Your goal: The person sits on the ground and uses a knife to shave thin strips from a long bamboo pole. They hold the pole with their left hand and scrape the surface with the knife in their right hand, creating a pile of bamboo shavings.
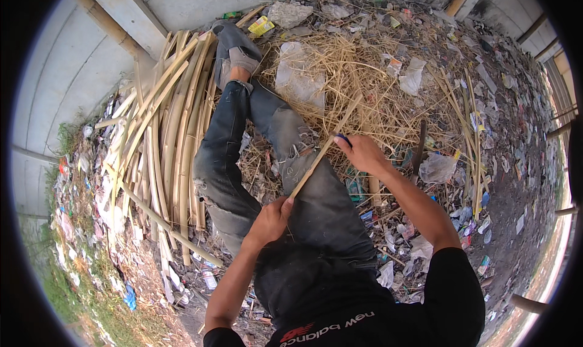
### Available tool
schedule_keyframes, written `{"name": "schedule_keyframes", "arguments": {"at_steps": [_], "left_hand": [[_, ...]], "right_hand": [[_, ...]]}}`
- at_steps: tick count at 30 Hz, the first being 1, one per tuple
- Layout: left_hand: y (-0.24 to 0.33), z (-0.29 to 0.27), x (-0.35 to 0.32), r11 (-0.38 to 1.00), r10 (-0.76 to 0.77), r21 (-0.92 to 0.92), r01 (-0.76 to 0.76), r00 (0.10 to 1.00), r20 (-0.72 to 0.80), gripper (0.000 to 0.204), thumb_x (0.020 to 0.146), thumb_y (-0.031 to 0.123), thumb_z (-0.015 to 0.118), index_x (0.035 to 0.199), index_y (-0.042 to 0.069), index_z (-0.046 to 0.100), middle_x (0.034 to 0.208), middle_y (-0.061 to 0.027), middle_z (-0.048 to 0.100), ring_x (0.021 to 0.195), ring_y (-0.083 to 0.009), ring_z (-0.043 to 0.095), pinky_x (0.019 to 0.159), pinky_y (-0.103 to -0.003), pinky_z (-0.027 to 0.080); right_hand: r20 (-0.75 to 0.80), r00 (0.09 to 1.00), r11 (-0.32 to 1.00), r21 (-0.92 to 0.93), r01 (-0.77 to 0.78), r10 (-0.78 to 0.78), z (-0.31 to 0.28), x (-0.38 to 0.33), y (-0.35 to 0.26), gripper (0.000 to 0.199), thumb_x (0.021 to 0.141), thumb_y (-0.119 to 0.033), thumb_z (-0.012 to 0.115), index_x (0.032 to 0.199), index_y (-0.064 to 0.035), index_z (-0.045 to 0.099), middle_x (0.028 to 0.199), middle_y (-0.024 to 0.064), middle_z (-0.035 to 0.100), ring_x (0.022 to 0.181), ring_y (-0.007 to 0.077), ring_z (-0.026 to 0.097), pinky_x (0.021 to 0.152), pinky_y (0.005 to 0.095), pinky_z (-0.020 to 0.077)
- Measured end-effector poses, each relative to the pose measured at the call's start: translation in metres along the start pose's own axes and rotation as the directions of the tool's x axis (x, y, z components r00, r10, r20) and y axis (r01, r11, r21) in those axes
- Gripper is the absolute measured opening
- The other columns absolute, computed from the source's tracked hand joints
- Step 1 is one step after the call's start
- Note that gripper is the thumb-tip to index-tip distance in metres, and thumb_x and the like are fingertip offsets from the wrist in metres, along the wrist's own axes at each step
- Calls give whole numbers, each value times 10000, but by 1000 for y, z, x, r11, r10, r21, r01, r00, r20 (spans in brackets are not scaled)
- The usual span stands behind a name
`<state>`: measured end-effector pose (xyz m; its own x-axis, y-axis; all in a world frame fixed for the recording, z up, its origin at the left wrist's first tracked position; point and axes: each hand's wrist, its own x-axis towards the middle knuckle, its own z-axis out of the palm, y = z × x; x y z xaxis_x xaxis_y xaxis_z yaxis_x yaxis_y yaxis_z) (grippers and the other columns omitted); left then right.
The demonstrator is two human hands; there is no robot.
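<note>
A long, pale bamboo strip (313,166) slants across my thighs, with its far end over the shavings. My left hand (271,221) is closed round the strip's near end, thumb lying along it. Farther up, my right hand (367,155) grips a small dark blue tool (344,140) against the strip. The fingers cover most of this tool, so I cannot tell its blade or exact kind. My legs (234,158) in torn dark jeans stretch forward over the ground, crossed near the ankles.
Many bamboo strips (176,146) are piled left of my legs. Thin shavings (364,92) spread ahead, around a pale plastic sheet (299,73). A dark curved piece (419,146) stands beyond my right forearm, near more thin strips (472,140). Litter covers the ground; a grey wall (200,6) rises behind.
</note>
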<state>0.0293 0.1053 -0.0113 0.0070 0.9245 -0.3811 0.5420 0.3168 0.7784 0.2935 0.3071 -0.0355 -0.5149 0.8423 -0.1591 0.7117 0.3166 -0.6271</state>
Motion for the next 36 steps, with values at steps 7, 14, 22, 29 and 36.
{"name": "schedule_keyframes", "arguments": {"at_steps": [7,14,22,29,36], "left_hand": [[-14,-10,-4,991,-42,-121,50,997,69,556,1149,451,427,1063,-40,672,738,-142,627,713,-282,636,721,-423,508],[-18,-12,-7,990,-22,-134,34,995,93,591,1153,474,415,1079,-42,694,696,-87,565,678,-179,570,677,-377,485],[-39,-43,-43,988,-84,-113,107,978,192,595,1151,507,404,1161,-3,711,640,-9,467,602,-117,474,592,-323,418],[-58,-43,-54,952,-70,-266,148,957,282,629,1142,555,393,1203,5,690,615,72,335,518,-59,324,498,-268,291],[-48,-37,-26,927,-187,-241,286,912,364,720,1124,609,378,1141,-25,718,621,-6,488,543,-118,484,538,-307,427]], "right_hand": [[-111,978,985,-14,174,-174,25,-11,-17,685,1074,-599,483,847,1,722,686,257,673,728,482,692,683,553,552],[193,962,963,-150,224,-194,44,-38,-50,659,1079,-571,490,881,17,713,705,265,680,735,483,702,672,571,552],[-102,937,942,61,-331,335,-30,29,62,738,1103,-582,465,798,63,653,668,233,608,641,407,619,644,516,479],[-271,905,940,184,-286,328,-21,-8,57,658,1109,-537,483,895,62,650,713,251,609,663,434,605,647,498,456],[-153,986,997,56,-60,68,7,-40,-5,551,1099,-471,549,889,19,687,593,214,569,546,425,567,561,513,441]]}}
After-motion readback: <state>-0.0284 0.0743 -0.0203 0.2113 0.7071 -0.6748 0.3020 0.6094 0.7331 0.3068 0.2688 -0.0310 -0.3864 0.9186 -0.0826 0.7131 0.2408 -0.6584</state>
